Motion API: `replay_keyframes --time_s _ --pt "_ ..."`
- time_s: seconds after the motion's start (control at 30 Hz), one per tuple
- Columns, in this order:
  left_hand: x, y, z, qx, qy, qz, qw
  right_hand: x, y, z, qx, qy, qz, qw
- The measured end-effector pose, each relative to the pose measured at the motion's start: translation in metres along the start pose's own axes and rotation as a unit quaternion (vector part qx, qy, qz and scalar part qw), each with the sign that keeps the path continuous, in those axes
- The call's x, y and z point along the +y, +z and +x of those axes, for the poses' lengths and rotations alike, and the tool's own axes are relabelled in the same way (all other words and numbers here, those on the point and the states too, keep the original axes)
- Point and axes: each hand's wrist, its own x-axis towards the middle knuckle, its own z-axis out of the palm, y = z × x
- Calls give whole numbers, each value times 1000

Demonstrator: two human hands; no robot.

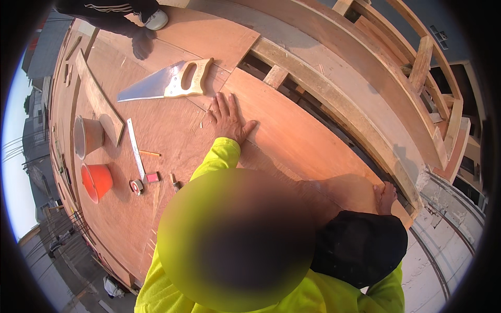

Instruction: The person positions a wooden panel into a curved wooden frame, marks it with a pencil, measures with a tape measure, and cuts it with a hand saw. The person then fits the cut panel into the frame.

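Note:
My left hand (229,119) lies spread on the plywood along the seam beside a long, lighter plywood board (292,130). Just above its fingertips rests a handsaw (164,83) with a wooden handle, lying flat with its blade toward the left. My right hand (386,195) is at the right end of the board, fingers curled at its outer edge, partly hidden behind my dark knee. To the lower left of my left hand lie a metal square (135,148), a pencil-like stick (150,154), a small pink item (152,177), a tape measure (136,187) and a small tool (175,183).
An orange bucket (96,182) and a grey bucket (88,136) stand at left near a loose plank (99,99). Another person's leg and white shoe (155,21) are at upper left. Timber framing (422,62) and an open gap (258,65) run along the right. The deck's edge is at far left.

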Motion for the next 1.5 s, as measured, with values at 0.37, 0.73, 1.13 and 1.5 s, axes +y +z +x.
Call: replay_keyframes --time_s 0.37,0.73,1.13,1.5 --pt "4 -15 7 -102 -50 -13 993 -173 -119 153 -222 -120 61 966" --pt "-2 -19 2 -77 -47 -120 989 -530 -91 224 -210 -485 209 823" --pt "-7 -5 -3 -32 -25 -166 985 -759 72 66 -277 -667 244 647" --pt "-14 -8 -2 -72 -2 -186 980 -798 126 34 -282 -644 111 702"
